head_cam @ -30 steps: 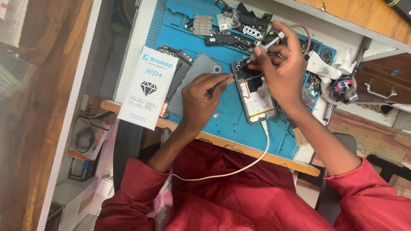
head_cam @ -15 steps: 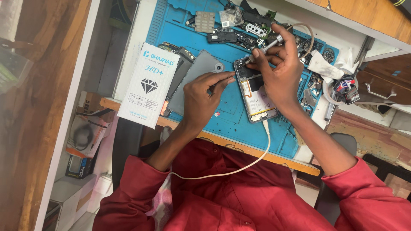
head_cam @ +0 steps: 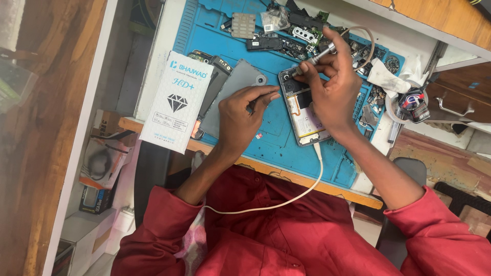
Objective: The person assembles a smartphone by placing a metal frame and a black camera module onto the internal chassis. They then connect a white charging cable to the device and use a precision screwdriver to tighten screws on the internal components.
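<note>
The opened phone (head_cam: pixel 303 113) lay back-side up on the blue work mat (head_cam: pixel 266 134), its back cover off and its insides bare, with a white cable (head_cam: pixel 286 199) plugged into its lower end and trailing down across my red shirt. My right hand (head_cam: pixel 335 97) rested over the phone's right side and pinched a slim metal-handled screwdriver (head_cam: pixel 313 60) between fingers and thumb, tip pointed down at the phone's upper left corner; holding it low like that seemed to steady the tip. My left hand (head_cam: pixel 240 118) sat just left of the phone, fingers closed narrowly on a thin dark tool whose tip I could barely make out, braced on the mat near the phone's edge. Under that hand's far side lay the grey back cover (head_cam: pixel 231 94), set aside within reach. Further left a white flat box (head_cam: pixel 175 102) leaned over the mat's edge. Loose phone parts (head_cam: pixel 286 31) crowded the mat's top.
</note>
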